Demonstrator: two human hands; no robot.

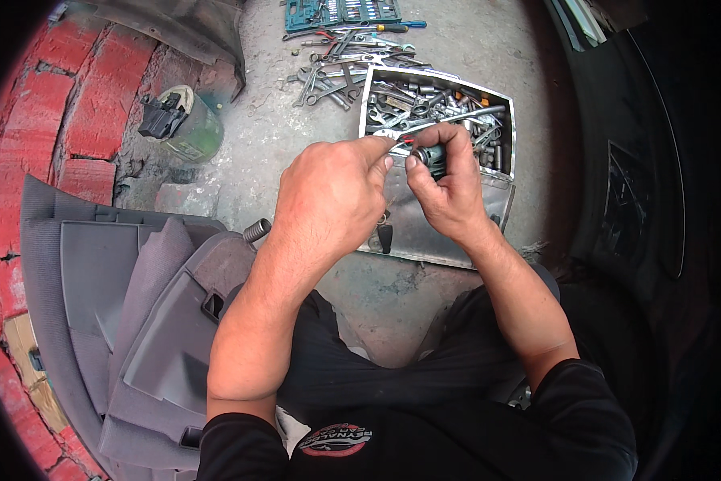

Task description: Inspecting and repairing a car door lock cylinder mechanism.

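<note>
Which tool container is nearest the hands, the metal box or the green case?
The open metal box of sockets and wrenches, directly under both hands; the green socket case lies farther off, at the top edge.

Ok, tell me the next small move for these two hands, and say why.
Probably ease the thin red-tipped wire a little further toward the small dark cylindrical part. The left hand pinches the wire right beside the part, which the right hand grips above the open metal toolbox. Whether they already touch is unclear.
</note>
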